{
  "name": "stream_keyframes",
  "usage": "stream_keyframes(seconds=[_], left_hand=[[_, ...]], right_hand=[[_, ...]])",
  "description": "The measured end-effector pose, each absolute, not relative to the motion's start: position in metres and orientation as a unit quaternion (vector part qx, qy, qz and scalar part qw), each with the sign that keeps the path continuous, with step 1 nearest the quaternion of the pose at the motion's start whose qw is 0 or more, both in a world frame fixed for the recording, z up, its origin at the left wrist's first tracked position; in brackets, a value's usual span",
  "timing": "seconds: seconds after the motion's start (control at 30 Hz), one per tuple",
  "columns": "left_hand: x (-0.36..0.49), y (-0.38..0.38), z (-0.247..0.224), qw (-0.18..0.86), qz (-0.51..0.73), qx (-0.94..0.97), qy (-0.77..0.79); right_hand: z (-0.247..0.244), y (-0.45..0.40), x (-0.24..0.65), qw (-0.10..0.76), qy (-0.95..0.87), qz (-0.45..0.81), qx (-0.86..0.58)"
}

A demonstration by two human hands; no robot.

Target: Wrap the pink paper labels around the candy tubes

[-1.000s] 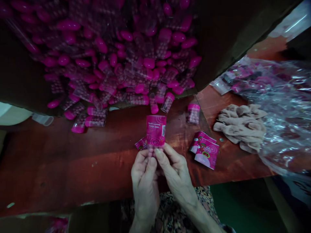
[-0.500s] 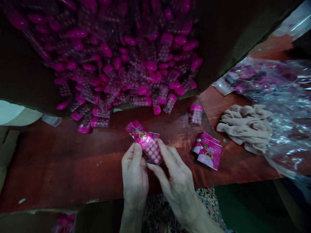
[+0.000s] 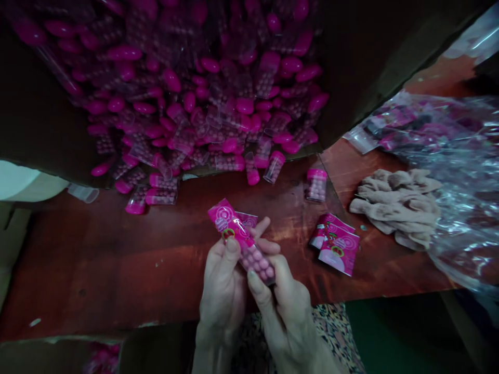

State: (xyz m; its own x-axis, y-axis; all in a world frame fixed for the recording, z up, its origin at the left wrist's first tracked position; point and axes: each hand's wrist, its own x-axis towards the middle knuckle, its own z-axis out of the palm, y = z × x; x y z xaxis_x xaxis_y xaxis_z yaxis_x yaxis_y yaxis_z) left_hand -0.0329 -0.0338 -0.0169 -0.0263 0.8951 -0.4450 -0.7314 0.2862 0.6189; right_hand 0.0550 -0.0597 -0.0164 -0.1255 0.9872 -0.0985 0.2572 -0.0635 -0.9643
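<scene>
Both hands are together over the front of the table, on one small clear jar (image 3: 258,261) of pink balls. A printed pink label sleeve (image 3: 225,217) covers the jar's upper end and sticks out beyond it; the cap is hidden. My left hand (image 3: 223,288) pinches the sleeve with the thumb on top. My right hand (image 3: 286,296) grips the jar's lower end between thumb and fingers, two fingers reaching out behind it. Part of another pink printed label (image 3: 249,220) shows behind the sleeve. To the right lie several flat pink labels (image 3: 338,252).
A big cardboard box (image 3: 351,57) full of pink-capped jars (image 3: 234,135) opens toward me, some spilling onto the red-brown table (image 3: 117,259). One jar (image 3: 316,185) stands apart. Grey-beige gloves (image 3: 397,205) and a clear plastic bag (image 3: 460,171) lie on the right.
The jar and sleeve have shifted slightly right and toward me. My right hand has moved its grip lower on the jar, with its fingers now extending behind. My left thumb has moved onto the sleeve's front.
</scene>
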Motion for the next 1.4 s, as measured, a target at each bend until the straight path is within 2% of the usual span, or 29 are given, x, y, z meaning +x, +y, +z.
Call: stream_keyframes(seconds=[0.27,0.5,0.7,0.8,0.93,1.13,1.4], left_hand=[[-0.028,-0.041,-0.015,0.709,0.571,0.135,0.391],[-0.034,-0.039,-0.019,0.666,0.607,0.080,0.427],[-0.024,-0.043,-0.017,0.667,0.577,0.115,0.457],[-0.023,-0.044,-0.019,0.671,0.577,0.099,0.455],[-0.029,-0.046,-0.024,0.669,0.591,0.072,0.445],[-0.046,-0.042,-0.024,0.573,0.651,0.129,0.480],[-0.030,-0.045,-0.029,0.582,0.677,-0.046,0.448]], right_hand=[[-0.011,-0.058,0.050,0.418,-0.523,0.500,-0.550],[-0.016,-0.062,0.051,0.350,-0.533,0.521,-0.568],[-0.015,-0.066,0.041,0.430,-0.458,0.545,-0.555],[-0.016,-0.064,0.039,0.441,-0.441,0.551,-0.555],[-0.019,-0.061,0.045,0.402,-0.476,0.549,-0.557],[-0.023,-0.062,0.049,0.389,-0.556,0.497,-0.541],[-0.047,-0.061,0.037,0.411,-0.597,0.441,-0.530]])
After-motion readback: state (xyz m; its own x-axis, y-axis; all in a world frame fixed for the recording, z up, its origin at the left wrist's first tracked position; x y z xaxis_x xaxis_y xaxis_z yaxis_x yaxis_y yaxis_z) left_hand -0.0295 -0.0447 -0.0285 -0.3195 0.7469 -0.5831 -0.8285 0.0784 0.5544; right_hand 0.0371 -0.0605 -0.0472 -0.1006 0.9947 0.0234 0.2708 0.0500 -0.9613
